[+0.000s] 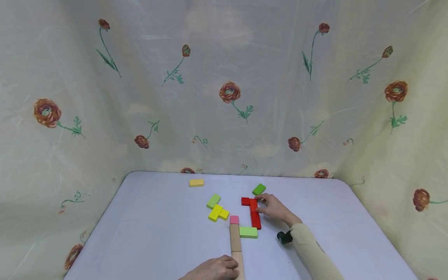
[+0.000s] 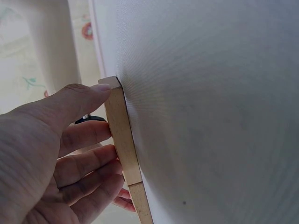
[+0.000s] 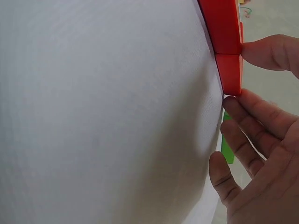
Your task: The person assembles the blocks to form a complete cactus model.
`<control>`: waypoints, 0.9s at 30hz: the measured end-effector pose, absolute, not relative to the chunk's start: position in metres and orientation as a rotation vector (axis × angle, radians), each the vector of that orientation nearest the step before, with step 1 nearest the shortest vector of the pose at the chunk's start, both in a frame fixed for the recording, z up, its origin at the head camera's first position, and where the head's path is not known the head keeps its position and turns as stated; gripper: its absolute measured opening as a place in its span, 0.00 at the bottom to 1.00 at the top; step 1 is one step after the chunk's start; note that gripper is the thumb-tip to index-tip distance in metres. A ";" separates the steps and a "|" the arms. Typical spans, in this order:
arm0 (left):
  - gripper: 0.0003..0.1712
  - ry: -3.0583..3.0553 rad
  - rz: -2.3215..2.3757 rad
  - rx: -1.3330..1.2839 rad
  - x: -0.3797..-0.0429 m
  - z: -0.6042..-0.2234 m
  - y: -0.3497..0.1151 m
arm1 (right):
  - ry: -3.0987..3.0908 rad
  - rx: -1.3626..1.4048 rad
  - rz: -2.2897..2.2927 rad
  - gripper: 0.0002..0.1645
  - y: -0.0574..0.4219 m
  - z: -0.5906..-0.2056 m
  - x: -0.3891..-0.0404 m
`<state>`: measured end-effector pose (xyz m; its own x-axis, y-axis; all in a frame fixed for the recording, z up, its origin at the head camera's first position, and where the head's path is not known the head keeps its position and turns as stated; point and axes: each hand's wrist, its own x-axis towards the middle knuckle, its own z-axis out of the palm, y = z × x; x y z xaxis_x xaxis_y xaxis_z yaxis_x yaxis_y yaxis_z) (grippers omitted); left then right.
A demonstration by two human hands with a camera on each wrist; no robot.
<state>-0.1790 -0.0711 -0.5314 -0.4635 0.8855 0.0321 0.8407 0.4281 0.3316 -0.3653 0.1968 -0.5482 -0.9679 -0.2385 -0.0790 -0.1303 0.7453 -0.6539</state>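
Note:
My left hand (image 1: 218, 268) is at the front of a line of light wooden blocks (image 1: 235, 238). In the left wrist view its thumb lies at the end of the nearest wooden block (image 2: 120, 133), the fingertips along the block's edge. Farther out, my right hand (image 1: 274, 208) holds the upper red block (image 1: 253, 205) of an angled red row, with the thumb near a joint and the index finger at the block's end in the right wrist view. A lower red block (image 1: 256, 221) adjoins it, and a small red piece (image 1: 245, 201) sits to its left.
A pink block (image 1: 234, 219) caps the wooden line, and a light green block (image 1: 248, 232) lies against its right side. Yellow blocks (image 1: 215, 213), another light green block (image 1: 213, 200), a pale yellow block (image 1: 196, 182) and a dark green block (image 1: 259, 189) lie farther back.

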 end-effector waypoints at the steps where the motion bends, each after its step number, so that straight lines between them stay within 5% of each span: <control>1: 0.22 2.530 0.456 1.541 -0.179 -0.531 -0.071 | 2.791 -0.304 -1.020 0.30 0.197 -0.548 -0.365; 27: 0.23 2.532 0.439 1.531 -0.179 -0.532 -0.071 | 2.800 -0.260 -1.119 0.31 0.196 -0.549 -0.358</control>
